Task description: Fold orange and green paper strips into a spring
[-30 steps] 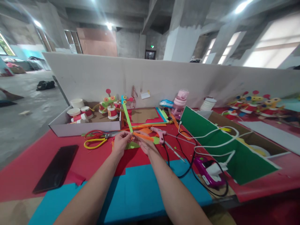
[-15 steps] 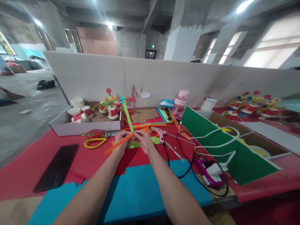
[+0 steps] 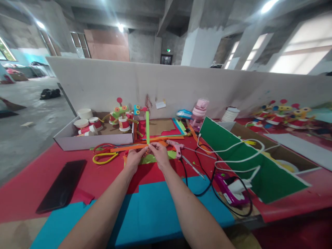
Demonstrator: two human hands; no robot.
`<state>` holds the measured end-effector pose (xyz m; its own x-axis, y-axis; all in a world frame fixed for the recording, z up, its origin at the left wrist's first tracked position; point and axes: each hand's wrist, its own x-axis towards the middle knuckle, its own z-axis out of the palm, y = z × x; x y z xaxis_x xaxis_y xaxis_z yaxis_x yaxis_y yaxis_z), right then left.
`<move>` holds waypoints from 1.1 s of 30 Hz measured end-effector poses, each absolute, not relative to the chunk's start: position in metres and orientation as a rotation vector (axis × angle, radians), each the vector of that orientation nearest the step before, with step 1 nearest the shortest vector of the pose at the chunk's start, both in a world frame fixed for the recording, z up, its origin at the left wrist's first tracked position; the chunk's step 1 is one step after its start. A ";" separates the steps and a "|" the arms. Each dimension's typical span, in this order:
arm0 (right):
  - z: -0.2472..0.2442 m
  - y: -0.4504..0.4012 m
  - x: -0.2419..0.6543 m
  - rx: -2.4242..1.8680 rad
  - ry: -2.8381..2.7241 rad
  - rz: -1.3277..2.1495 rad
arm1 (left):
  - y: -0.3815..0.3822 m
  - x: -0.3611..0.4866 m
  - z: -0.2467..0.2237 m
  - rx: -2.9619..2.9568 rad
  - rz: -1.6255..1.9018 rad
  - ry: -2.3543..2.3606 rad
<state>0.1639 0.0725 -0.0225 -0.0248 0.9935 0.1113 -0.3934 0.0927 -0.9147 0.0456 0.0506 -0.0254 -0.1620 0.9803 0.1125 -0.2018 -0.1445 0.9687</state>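
Both hands meet above the middle of the red-covered table. Between the pinched fingertips of my left hand (image 3: 135,158) and my right hand (image 3: 160,154), an orange paper strip (image 3: 127,148) and a green paper strip (image 3: 147,126) join at one end. The orange strip points left, while the green one stands upright, away from me. My fingertips cover the joint. Just right of my right hand lies a pink glue gun (image 3: 177,148). Yellow-and-red-handled scissors (image 3: 105,158) rest to the left of my left hand. Green paper scraps (image 3: 147,159) lie beneath the hands.
A white box (image 3: 93,142) with paper cups and a finished cup figure (image 3: 123,117) stands back left. A phone (image 3: 62,185) lies left, blue sheets (image 3: 158,207) in front. Right are a purple power strip (image 3: 230,190), cables and a green-sided box (image 3: 249,162). A pink bottle (image 3: 199,112) stands behind.
The joined strips have turned clockwise: the green one swung from leaning left to upright, and the orange one rose from sloping toward me to nearly level. Both hands still pinch the joint.
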 end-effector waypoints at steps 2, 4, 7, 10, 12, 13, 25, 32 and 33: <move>-0.022 0.072 0.165 -0.807 -1.029 1.360 | 0.052 0.045 -0.028 1.055 1.545 1.110; -0.022 0.071 0.166 -0.796 -1.056 1.393 | 0.053 0.044 -0.029 1.043 1.562 1.138; -0.022 0.071 0.166 -0.784 -1.083 1.397 | 0.053 0.043 -0.030 1.045 1.582 1.171; -0.023 0.070 0.163 -0.806 -1.094 1.311 | 0.053 0.043 -0.029 1.060 1.601 1.192; -0.024 0.070 0.161 -0.827 -1.088 1.272 | 0.052 0.043 -0.027 1.086 1.606 1.181; -0.024 0.070 0.161 -0.830 -1.087 1.277 | 0.051 0.043 -0.026 1.097 1.603 1.172; -0.023 0.074 0.170 -0.855 -1.163 1.372 | 0.049 0.043 -0.023 1.128 1.557 1.227; -0.024 0.075 0.168 -0.860 -1.149 1.298 | 0.051 0.043 -0.026 1.035 1.514 1.179; -0.023 0.074 0.168 -0.856 -1.162 1.300 | 0.052 0.043 -0.026 1.035 1.519 1.148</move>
